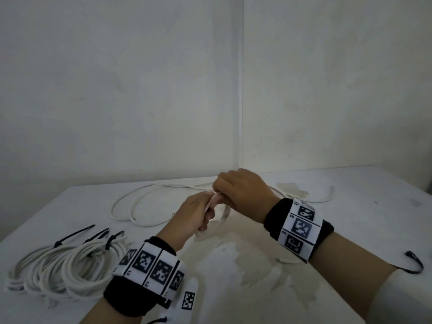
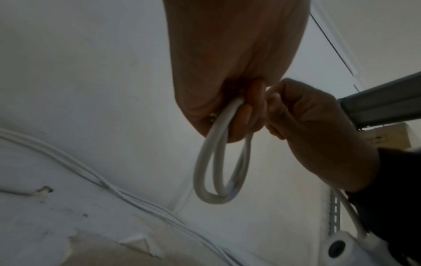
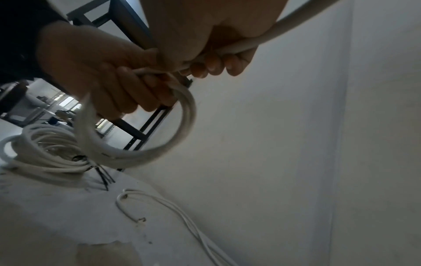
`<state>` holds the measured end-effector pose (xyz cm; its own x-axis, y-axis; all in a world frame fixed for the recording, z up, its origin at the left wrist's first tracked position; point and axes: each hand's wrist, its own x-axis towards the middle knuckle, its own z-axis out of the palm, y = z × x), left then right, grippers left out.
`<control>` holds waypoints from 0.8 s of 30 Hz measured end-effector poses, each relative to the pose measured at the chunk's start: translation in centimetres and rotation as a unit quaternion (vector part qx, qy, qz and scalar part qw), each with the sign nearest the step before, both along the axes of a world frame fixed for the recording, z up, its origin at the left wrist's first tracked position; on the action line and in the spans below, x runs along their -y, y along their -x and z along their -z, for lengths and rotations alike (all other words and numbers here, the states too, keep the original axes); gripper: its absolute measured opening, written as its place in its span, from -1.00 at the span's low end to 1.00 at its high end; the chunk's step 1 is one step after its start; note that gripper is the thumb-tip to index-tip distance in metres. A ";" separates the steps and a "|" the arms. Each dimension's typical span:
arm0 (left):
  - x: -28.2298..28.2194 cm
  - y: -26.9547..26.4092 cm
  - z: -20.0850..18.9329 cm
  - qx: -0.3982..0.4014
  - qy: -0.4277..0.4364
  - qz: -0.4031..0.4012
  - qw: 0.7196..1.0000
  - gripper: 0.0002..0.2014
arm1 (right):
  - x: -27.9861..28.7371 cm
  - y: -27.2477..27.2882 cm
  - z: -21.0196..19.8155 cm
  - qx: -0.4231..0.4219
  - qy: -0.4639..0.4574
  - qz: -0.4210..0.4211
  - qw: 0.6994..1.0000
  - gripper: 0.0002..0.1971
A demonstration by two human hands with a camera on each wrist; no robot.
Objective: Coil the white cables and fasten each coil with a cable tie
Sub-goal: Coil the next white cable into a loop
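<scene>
Above the table's middle, my left hand [image 1: 197, 212] grips a small coil of white cable [image 1: 225, 212] in its curled fingers. In the left wrist view the coil's loops [image 2: 218, 171] hang below the fist. My right hand [image 1: 238, 190] is right against the left one and pinches the same cable. In the right wrist view that cable's strand [image 3: 284, 27] runs out from under its fingers [image 3: 212, 66] toward the upper right. The uncoiled rest of the white cable [image 1: 131, 202] lies in long loops on the far part of the table.
Three white coils [image 1: 58, 265] fastened with black cable ties [image 1: 74, 235] lie at the table's front left. A loose black cable tie [image 1: 416, 265] lies at the right edge and another [image 1: 156, 320] near the front. White walls meet in a corner behind the table [image 1: 350, 206].
</scene>
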<state>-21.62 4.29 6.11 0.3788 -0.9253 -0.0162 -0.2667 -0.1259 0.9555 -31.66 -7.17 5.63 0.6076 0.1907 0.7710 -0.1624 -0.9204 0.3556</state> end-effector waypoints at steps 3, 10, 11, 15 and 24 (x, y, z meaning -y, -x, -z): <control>-0.6 -0.3 -0.5 -0.050 -0.013 0.020 0.998 -0.60 | 1.5 0.9 -0.3 0.017 -0.061 0.013 0.998 -0.67; -1.0 0.2 -1.1 -0.131 0.069 0.021 0.989 -0.60 | 1.8 1.0 -0.7 0.031 -0.263 0.054 0.963 -0.59; -1.0 0.0 -1.4 -0.159 0.094 0.014 0.983 -0.61 | 2.0 1.2 -0.8 0.037 -0.288 0.063 0.955 -0.60; -1.1 -1.3 -2.5 -0.248 0.176 -0.016 0.953 -0.62 | 2.3 2.2 -0.7 0.040 -0.337 0.076 0.937 -0.54; -0.5 -3.9 -2.8 -0.333 0.251 -0.103 0.903 -0.64 | 1.5 3.4 2.0 0.024 -0.413 0.071 0.908 -0.70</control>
<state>-17.75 4.79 8.89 0.6051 -0.7902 0.0974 0.3673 0.3856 0.8464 -35.10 -8.62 3.63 0.5421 -0.5428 0.6415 -0.2979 -0.8380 -0.4572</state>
